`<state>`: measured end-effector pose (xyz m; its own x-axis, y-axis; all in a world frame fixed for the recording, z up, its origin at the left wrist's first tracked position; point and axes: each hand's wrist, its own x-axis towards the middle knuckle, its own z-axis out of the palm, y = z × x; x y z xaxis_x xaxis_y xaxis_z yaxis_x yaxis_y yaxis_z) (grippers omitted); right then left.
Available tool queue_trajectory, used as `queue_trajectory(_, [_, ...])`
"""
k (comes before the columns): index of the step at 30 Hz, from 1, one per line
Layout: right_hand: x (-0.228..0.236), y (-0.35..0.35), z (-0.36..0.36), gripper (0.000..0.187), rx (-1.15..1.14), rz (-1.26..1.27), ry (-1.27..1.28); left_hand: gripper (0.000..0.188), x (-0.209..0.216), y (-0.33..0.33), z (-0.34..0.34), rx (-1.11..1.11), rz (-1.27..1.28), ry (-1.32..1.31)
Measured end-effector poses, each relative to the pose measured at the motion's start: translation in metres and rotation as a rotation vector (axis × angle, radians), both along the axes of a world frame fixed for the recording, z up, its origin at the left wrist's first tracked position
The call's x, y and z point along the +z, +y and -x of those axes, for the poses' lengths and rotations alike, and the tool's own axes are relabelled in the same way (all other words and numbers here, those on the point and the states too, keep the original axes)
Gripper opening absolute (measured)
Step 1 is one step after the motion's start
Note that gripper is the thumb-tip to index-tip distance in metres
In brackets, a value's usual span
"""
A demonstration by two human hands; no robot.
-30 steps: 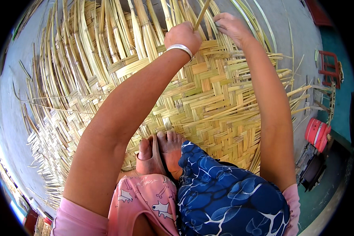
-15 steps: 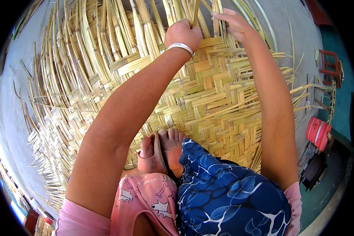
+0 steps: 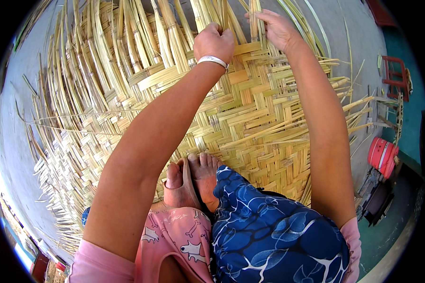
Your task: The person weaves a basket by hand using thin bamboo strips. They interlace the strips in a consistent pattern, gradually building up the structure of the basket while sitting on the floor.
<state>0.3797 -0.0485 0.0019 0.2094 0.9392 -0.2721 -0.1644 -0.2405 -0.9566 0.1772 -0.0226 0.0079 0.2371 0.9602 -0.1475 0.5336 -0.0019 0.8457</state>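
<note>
A large woven mat [image 3: 243, 111] of flattened, pale yellow cane strips lies under me, its weave tight near my feet and loose strip ends standing out at the far side. My left hand [image 3: 214, 46], with a pale bangle at the wrist, is closed in a fist round upright cane strips [image 3: 216, 12] at the far edge of the weave. To its right, my right hand [image 3: 279, 32] holds another cane strip [image 3: 254, 23] between thumb and fingers, some of them hidden behind it. A crosswise band of strips [image 3: 243, 48] runs just below both hands.
My bare feet [image 3: 203, 170] rest on the mat. Loose strips [image 3: 363, 106] stick out past its right edge onto the grey floor [image 3: 14, 141]. Farther right are a pink-red bucket [image 3: 381, 157], a red chair [image 3: 395, 78] and a dark object [image 3: 378, 203].
My left hand has shifted slightly left, with the strips it grips. My right hand has moved a little down and left, and a broad upright strip now shows between its thumb and fingers.
</note>
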Motion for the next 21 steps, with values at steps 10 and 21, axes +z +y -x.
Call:
queue_trajectory(10, [0.011,-0.004,0.004,0.032,-0.028,-0.012,0.133,0.026,-0.005,0.021,-0.004,-0.413,-0.047,0.248])
queue_trajectory(21, [-0.003,-0.037,-0.015,0.023,-0.407,-0.014,-0.094,0.026,-0.024,0.037,-0.013,-0.585,-0.035,0.384])
